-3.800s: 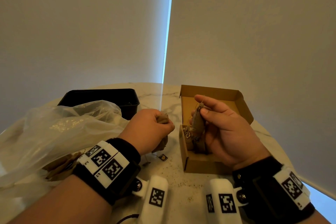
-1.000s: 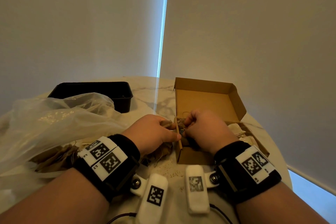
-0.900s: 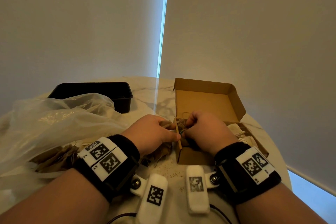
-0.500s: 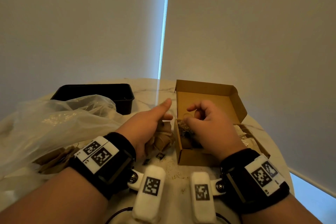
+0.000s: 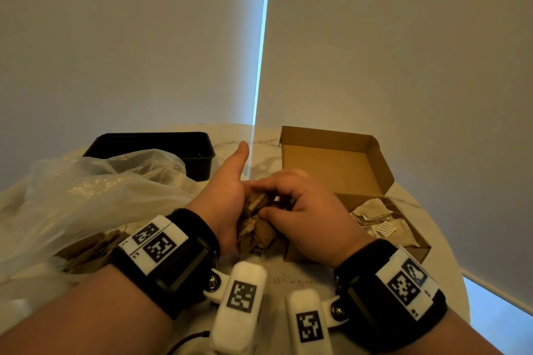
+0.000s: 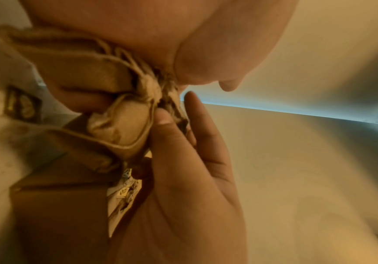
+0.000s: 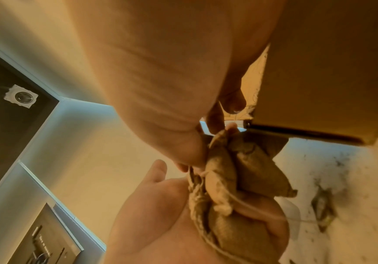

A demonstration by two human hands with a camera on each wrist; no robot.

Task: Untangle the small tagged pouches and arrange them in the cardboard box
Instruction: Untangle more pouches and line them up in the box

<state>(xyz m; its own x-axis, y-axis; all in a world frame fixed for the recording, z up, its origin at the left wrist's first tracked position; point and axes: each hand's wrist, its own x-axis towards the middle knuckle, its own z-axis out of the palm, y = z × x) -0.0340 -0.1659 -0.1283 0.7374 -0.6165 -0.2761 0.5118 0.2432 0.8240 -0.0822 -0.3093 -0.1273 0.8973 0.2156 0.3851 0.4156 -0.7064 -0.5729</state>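
1. Here, the clump of pouches [image 5: 256, 222] sits between both hands, just left of the box [image 5: 340, 158] and low over the surface [image 5: 277, 277], probably so a freed pouch has only a short way to travel.
2. The left hand [image 5: 227, 199] acts as a cradle: the clump lies in its palm, the thumb stands straight up and clear of it, and in the left wrist view its lower fingers [image 6: 81, 100] are curled under the pouches, so it grips them from below.
3. That hold likely keeps the tangle steady while the other hand works at the knot of strings [image 6: 152, 84].
4. The right hand [image 5: 305, 207] comes in from the box side with its fingers bent; thumb and fingertips [image 6: 167, 117] pinch the gathered necks of the pouches, where the strings bunch together.
5. Neither hand is released: the left clasps the clump, the right nips its top.
6. Small dark tags [image 6: 21, 105] hang off the clump on strings.
7. A few pale pouches [image 5: 377, 219] already lie in the near right part of the box; its far part looks bare.
8. More pouches wait under the plastic bag [image 5: 95, 190] on the left, so the task seems far from done.
9. A black tray [image 5: 161, 147] stands behind the bag.
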